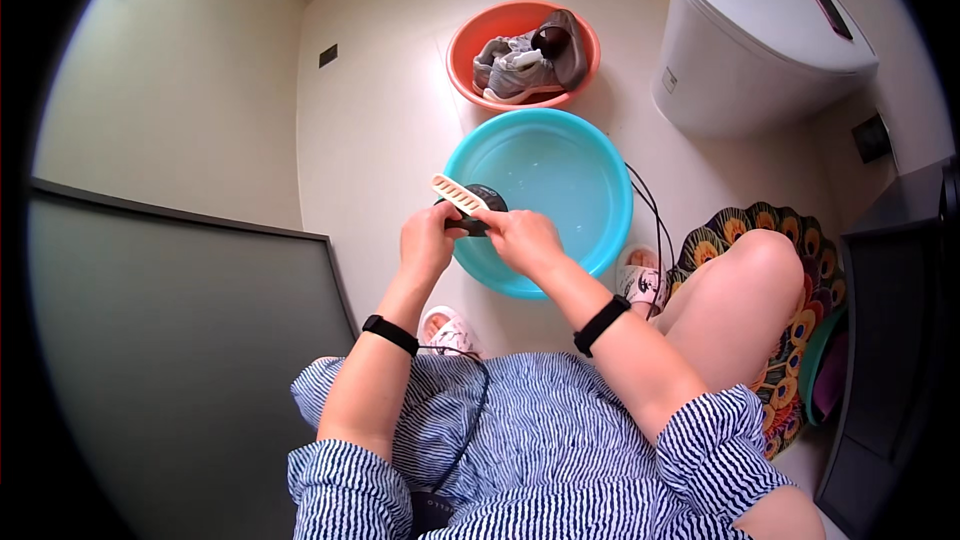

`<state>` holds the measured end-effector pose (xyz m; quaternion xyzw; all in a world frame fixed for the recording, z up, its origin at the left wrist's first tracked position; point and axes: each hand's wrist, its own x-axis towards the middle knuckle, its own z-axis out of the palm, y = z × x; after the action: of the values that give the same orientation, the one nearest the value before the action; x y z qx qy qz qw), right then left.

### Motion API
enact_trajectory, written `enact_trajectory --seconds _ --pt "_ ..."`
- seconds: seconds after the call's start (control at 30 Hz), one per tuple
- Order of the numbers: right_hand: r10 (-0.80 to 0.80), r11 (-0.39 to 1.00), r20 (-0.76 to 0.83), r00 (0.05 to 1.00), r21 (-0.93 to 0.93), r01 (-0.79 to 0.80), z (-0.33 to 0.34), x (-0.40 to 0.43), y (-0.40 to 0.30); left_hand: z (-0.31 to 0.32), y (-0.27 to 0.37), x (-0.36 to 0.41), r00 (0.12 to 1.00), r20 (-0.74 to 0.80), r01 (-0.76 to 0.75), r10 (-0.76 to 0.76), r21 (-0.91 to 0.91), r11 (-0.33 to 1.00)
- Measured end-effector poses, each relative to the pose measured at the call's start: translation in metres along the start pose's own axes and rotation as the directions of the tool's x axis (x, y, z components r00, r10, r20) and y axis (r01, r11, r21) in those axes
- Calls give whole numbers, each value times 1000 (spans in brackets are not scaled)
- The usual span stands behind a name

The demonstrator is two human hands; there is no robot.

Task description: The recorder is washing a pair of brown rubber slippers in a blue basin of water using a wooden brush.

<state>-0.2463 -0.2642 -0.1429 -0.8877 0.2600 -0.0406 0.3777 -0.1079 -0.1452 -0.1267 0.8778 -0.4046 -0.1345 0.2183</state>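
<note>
My left hand (427,241) grips a dark slipper (490,196) over the near left rim of a turquoise plastic basin (619,199). In my right hand (527,241) is a cream scrub brush (457,193), its slotted handle slanting up to the left across the slipper. The brush's bristles are hidden, and my fingers cover part of the slipper. Clear water (551,187) stands in the basin, with a few small bubbles on it.
Behind the turquoise basin, an orange basin (459,64) holds grey sneakers (517,75) and another dark slipper (574,52). A white toilet (720,67) stands at upper right with a phone (825,6) on its lid. Black cables (654,202) run beside my foot, near a patterned mat (806,319).
</note>
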Motion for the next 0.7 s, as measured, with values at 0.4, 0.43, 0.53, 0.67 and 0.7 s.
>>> enact_trajectory --seconds 0.4,0.43,0.53,0.67,0.7 --pt "269 910 52 962 313 -271 -17 -52 61 2 -2 4 996 -49 65 -69 -72 995" --pt "327 904 56 943 273 -330 -13 -52 68 1 -1 3 996 -49 66 -70 -70 995" --pt "437 885 32 899 162 -436 9 -47 88 -1 0 2 997 -61 44 -47 -53 998" --pt "538 842 164 827 -71 -534 40 -44 116 -1 8 2 996 -75 54 -57 -48 997" --pt "539 842 166 826 -71 -535 45 -44 118 -1 10 2 994 -75 78 -81 -51 996"
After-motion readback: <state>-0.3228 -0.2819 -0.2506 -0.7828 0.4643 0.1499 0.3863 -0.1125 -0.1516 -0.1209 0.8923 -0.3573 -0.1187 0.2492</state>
